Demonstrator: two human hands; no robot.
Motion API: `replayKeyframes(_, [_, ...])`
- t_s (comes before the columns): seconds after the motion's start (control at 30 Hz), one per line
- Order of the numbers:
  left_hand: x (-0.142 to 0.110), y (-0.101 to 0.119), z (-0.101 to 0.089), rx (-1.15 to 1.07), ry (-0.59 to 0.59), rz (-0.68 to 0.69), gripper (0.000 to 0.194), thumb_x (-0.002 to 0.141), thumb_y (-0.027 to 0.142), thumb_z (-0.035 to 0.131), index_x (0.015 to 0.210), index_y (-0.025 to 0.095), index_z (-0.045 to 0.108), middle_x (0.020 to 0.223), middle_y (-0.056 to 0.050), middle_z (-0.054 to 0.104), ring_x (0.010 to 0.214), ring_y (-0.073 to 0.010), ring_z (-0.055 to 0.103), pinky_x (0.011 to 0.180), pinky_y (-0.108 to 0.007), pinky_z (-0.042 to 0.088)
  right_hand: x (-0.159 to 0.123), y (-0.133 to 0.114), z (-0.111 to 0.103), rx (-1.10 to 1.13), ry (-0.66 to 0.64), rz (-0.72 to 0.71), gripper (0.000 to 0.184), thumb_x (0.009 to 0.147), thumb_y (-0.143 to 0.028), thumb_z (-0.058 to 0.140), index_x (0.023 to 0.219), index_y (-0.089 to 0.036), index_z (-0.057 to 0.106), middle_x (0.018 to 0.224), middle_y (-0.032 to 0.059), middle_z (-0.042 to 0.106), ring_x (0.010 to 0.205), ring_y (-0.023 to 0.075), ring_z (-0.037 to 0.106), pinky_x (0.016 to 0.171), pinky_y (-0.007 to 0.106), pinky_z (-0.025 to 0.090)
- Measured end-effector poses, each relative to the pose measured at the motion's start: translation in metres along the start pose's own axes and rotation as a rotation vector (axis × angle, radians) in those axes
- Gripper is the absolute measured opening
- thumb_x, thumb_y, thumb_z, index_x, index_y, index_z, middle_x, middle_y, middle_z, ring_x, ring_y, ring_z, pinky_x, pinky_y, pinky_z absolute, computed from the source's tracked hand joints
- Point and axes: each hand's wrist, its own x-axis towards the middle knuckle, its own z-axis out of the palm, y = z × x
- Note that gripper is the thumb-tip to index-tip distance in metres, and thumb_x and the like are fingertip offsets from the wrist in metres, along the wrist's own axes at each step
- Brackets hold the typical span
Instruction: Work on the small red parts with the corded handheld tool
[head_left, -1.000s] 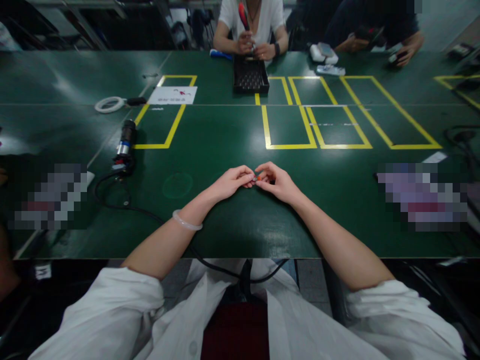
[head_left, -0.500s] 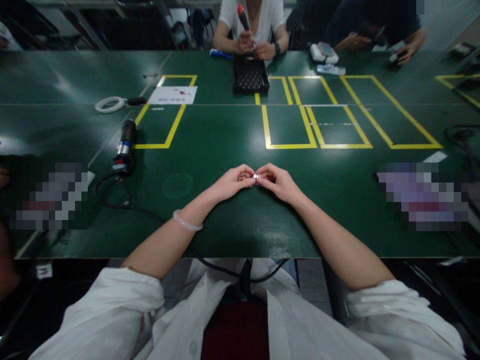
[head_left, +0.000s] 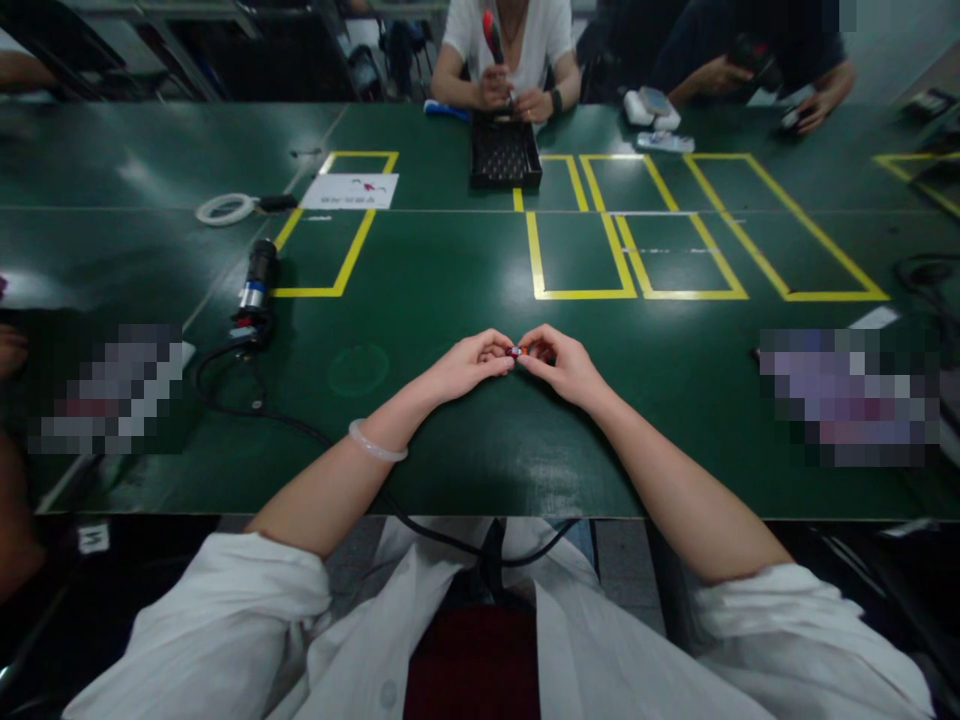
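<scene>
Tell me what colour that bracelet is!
The bracelet looks milky white, best seen in the head view.

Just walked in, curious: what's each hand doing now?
Left hand: closed, pinching a small part.
Right hand: also closed on it; details too small to tell.

I count one left hand and one right hand, two of my own in all, plus one small part pinched at their fingertips and one pale bracelet. On my one green tabletop I make out one black tray, one printed sheet, one white coil, one cylindrical device and two pixelated items, one left, one right.
</scene>
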Motion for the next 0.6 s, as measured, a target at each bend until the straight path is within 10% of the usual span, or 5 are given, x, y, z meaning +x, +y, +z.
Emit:
replayKeyframes(0.27, [-0.031,0.029,-0.052,0.386,-0.180,-0.117,0.053,0.088,0.049,0.060,0.133,0.019,0.058,0.128,-0.011,0.062,0.116,-0.0234,0.060,0.099,-0.034,0.046,0.000,0.000,-0.002,-0.019,-0.026,0.032,0.019,0.086,-0.035,0.066,0.095,-0.019,0.062,0.073,-0.0008,0.059,0.064,0.0129,0.053,0.062,0.027,0.043])
replayKeyframes(0.6, [-0.112,0.007,-0.209,1.320,0.579,-0.452,0.072,0.091,0.055,0.049,0.142,0.005,0.041,0.153,-0.023,0.036,0.138,-0.0394,0.036,0.114,-0.054,0.029,-0.001,-0.001,-0.001,-0.029,-0.033,0.050,0.017,0.085,-0.032,0.066,0.096,-0.019,0.062,0.071,-0.0015,0.059,0.063,0.0126,0.051,0.062,0.027,0.041])
